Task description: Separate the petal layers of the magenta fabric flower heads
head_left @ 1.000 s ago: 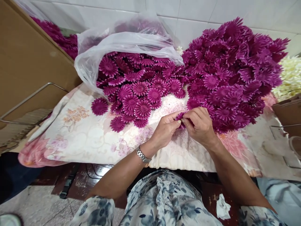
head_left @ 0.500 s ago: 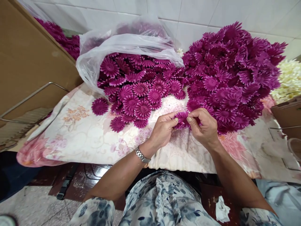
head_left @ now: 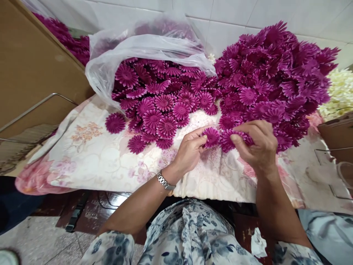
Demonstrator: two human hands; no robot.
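Observation:
A purple artificial flower head [head_left: 211, 137] is pinched at its left edge between the thumb and fingers of my left hand [head_left: 190, 149], which wears a metal-band watch on the wrist. Just to its right, my right hand [head_left: 257, 147] has thumb and forefinger closed at the edge of a second purple flower head [head_left: 227, 141]. A small gap separates the two flower heads. Behind my right hand rises a large heap of purple flower heads [head_left: 271, 84]. More flower heads [head_left: 167, 127] spill from a clear plastic bag [head_left: 102, 82] at the left.
A floral cloth [head_left: 99, 165] covers the work surface. One loose flower head [head_left: 115, 123] lies left of the spill. A large cardboard box [head_left: 41, 66] stands far left. Cream flowers [head_left: 338, 94] and another box [head_left: 338, 136] are at the right. A tiled wall [head_left: 231, 22] closes the back.
My right hand has moved right, away from my left hand, and two separate flower heads now show between them. My left hand stays nearly where it was, still pinching a flower head.

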